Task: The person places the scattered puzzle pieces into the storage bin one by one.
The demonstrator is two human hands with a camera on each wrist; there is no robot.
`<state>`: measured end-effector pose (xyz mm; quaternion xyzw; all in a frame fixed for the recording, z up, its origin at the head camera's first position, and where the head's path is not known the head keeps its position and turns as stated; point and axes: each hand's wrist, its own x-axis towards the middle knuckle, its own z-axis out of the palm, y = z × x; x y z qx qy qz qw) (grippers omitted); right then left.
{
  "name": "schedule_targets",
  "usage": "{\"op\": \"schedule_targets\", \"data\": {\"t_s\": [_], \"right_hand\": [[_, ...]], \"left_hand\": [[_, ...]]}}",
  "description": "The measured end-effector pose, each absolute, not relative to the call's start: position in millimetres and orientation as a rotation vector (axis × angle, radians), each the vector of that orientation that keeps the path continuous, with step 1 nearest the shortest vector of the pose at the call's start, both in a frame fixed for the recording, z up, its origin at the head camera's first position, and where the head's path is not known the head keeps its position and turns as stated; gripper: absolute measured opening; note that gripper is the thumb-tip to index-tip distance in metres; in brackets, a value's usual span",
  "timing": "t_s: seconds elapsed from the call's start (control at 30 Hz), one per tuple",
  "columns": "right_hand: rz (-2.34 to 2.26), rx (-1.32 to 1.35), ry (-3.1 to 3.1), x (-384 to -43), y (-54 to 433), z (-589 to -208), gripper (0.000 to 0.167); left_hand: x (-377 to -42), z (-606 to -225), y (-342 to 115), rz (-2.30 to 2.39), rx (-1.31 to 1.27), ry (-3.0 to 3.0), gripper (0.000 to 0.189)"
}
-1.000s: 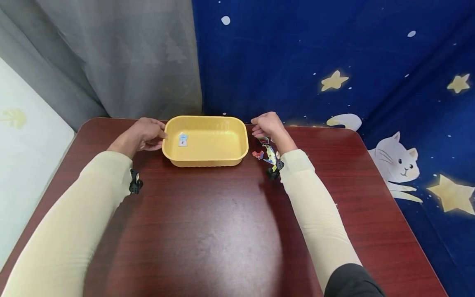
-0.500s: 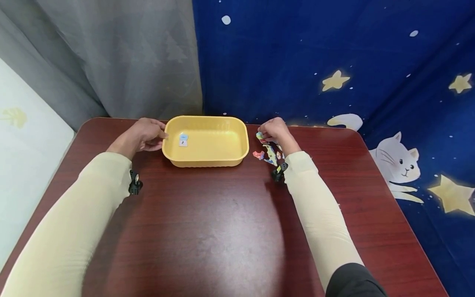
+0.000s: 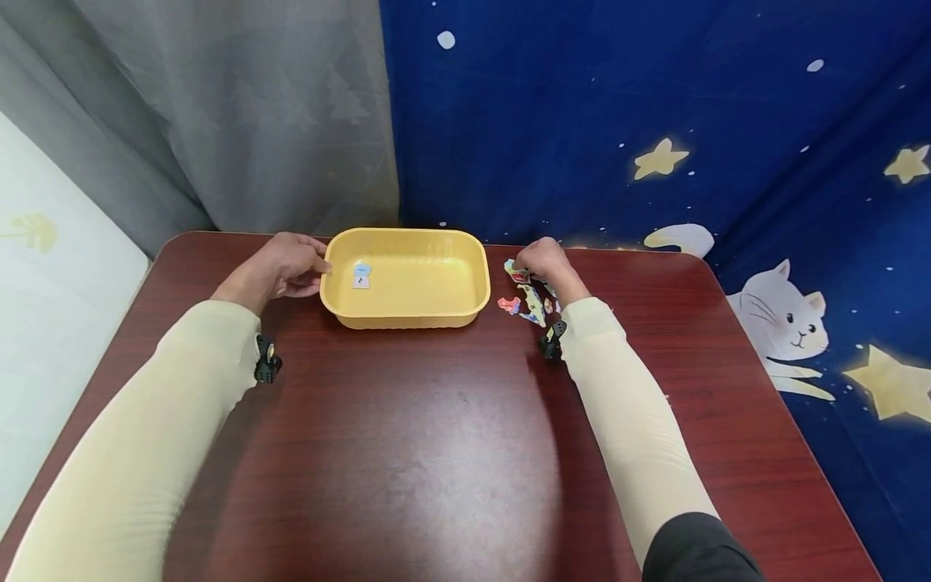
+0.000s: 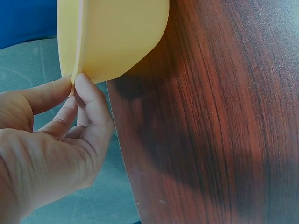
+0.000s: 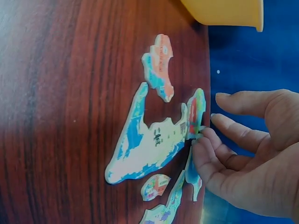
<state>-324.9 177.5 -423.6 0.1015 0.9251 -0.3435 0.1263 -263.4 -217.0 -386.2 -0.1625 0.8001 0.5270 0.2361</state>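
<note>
My left hand [image 3: 291, 263] pinches the left rim of a yellow plastic tray [image 3: 407, 301] between thumb and fingertip, as the left wrist view shows close up. Inside the tray lies a small blue-and-white flat piece [image 3: 361, 276]. Right of the tray, my right hand [image 5: 252, 149] is over several flat map puzzle pieces. Its thumb and index finger are apart, with nothing seen between them. The other fingertips are at a narrow red-and-green piece [image 5: 196, 114]; whether they touch it is unclear. Nearby lie a large white-and-blue piece [image 5: 149, 144] and an orange-and-blue one [image 5: 161, 65].
The dark red wooden table [image 3: 407, 436] spreads out in front of me. Its far edge runs close behind the tray and pieces. A grey curtain [image 3: 291, 121] and a blue star-patterned curtain [image 3: 553, 121] hang behind it. Smaller puzzle pieces [image 5: 155, 186] lie below the large one.
The right hand, first held above the pieces near the tray, has come down and slightly to the right, onto the far pieces. The left hand stays on the tray rim.
</note>
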Motion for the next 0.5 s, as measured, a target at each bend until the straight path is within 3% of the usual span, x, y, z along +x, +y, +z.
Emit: {"op": "schedule_targets", "data": {"t_s": [0.5], "right_hand": [[-0.726, 0.141, 2.849, -325.7, 168.3, -430.3, 0.041]], "left_hand": [[-261.3, -384.5, -216.7, 1.432, -0.437, 2.213, 0.044]]}}
